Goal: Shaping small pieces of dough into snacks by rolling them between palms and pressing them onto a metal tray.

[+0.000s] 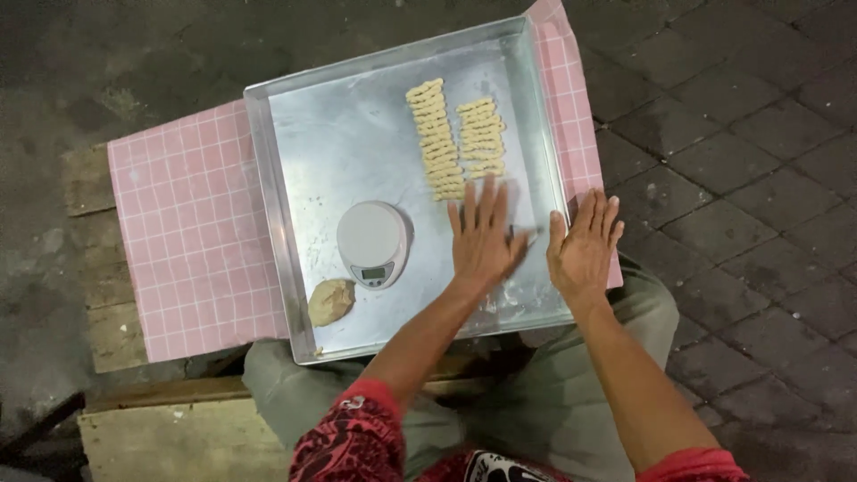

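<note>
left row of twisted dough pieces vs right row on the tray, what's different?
The left row is longer than the right row: it starts nearer the tray's far rim and ends nearer the left hand. The left row also leans slightly on the tray, while the right row runs straighter. The right row lies closer to the tray's right wall. Both are pale, twisted pieces stacked side by side.

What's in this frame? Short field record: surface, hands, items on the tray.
surface: metal tray on a pink checked cloth, dark paving around
left hand: flat, palm down, fingers spread on the tray bottom
right hand: flat, palm down, over the tray's right rim
between hands: a thin dough strand seems to lie there, hard to tell
twisted dough pieces: two rows, far side
kitchen scale: round, white
dough lump: near corner
</note>
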